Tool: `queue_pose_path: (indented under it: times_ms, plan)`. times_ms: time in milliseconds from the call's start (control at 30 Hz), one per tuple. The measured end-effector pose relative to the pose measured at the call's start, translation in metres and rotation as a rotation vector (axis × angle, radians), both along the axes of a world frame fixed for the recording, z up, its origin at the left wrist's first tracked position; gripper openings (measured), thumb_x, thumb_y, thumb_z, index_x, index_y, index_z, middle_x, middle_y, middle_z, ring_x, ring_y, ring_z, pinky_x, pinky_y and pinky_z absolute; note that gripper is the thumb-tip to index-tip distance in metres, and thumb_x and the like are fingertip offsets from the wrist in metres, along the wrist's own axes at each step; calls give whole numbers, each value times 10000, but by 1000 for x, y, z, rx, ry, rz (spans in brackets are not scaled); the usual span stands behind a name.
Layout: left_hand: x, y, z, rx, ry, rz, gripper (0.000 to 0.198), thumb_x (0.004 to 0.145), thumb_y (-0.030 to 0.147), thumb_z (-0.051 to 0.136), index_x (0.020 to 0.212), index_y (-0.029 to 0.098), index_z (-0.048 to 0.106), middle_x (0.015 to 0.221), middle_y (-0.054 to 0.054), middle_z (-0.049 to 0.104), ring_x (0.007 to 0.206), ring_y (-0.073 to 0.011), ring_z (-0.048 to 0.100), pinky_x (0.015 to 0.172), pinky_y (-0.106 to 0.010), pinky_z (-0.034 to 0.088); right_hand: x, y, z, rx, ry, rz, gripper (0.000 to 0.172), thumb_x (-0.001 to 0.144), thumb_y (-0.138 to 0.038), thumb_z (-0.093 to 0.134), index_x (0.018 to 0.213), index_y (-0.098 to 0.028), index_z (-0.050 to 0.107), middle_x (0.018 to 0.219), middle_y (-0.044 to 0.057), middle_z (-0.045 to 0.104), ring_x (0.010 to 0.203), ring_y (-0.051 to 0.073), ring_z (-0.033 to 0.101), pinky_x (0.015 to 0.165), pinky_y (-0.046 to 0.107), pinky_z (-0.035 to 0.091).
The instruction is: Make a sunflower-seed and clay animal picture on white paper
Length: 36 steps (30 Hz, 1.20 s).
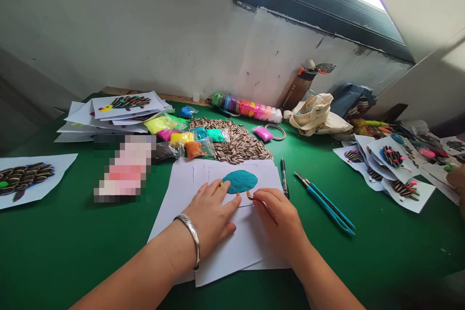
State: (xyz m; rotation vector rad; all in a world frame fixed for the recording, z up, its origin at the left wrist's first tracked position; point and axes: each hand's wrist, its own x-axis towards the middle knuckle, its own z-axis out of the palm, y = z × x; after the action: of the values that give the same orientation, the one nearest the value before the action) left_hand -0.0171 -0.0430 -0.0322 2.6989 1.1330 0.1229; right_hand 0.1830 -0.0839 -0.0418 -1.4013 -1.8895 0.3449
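- Two bare hands are at work on a stack of white paper on a green table.
- The left hand lies flat and open on the paper, with a silver bangle on its wrist. Its fingertips are just beside a flat blue-green clay blob.
- The right hand is curled, and its fingers touch a tiny orange clay bit. (It is too small to tell if they pinch it.)
- The blob lies on the paper, just past both hands and between them.
- Farther ahead of the hands is a big pile of striped sunflower seeds.
- Around the pile, clear plastic bags hold yellow, green, orange and pink clay.
- Past the pile, a row of clear pots holds clay in many colours.
- Right of the right hand lie a black pen and a blue-handled craft tool.
- Far off to the right, another person's hand comes in at the edge, near a heap of seed pictures.
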Motion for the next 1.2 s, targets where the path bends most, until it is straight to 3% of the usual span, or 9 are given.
queue_pose_path:
  times_ms: [233,433,567,700,867,1067,1200]
  plan:
    - [-1,1,-5,7,-48,4,552,780,369,660,1304,296,503,1422,-134,433,1317,-369,352,1048,-575,305,0,-2,-3,56,-172,9,199,930,-182,466,996,-218,651,934,57,702,913,198,620,825,362,490]
    - [0,0,1,16,5,-7,549,785,368,658,1304,285,503,1408,-148,448,1303,-365,377,1042,-555,323,2,-3,-2,18,-47,-87,197,919,-188,481,1021,-228,644,1012,55,683,987,191,604,865,336,495]
    - [-1,0,-1,0,-17,2,550,782,365,658,1305,294,501,1425,-134,431,1316,-360,358,1052,-558,304,2,-3,-1,-45,-68,-34,197,924,-208,462,970,-236,651,970,54,691,933,196,619,825,345,507]
    - [-1,1,-2,-10,-24,-4,556,780,359,659,1307,291,497,1435,-135,418,1322,-362,346,1053,-559,302,2,-2,-1,14,10,-115,173,919,-231,478,971,-227,642,972,67,688,944,199,620,833,342,504]
    - [-1,1,0,-14,-18,-5,556,782,348,660,1310,297,496,1424,-138,433,1314,-361,361,1051,-548,308,2,-1,-1,-40,-12,-10,162,918,-203,472,949,-225,630,954,59,685,914,193,613,836,350,487]
    - [-1,3,5,-34,31,-4,574,780,321,665,1322,312,478,1417,-127,449,1320,-357,361,1044,-549,329,5,-2,-2,-65,119,-203,136,910,-257,509,968,-220,626,946,38,677,881,172,619,791,295,482]
    - [-1,3,9,-16,48,-25,542,783,314,666,1301,282,511,1408,-152,453,1302,-363,385,1037,-539,342,4,-3,-2,-80,130,-208,125,902,-266,522,945,-215,628,922,33,678,859,167,621,775,283,478]
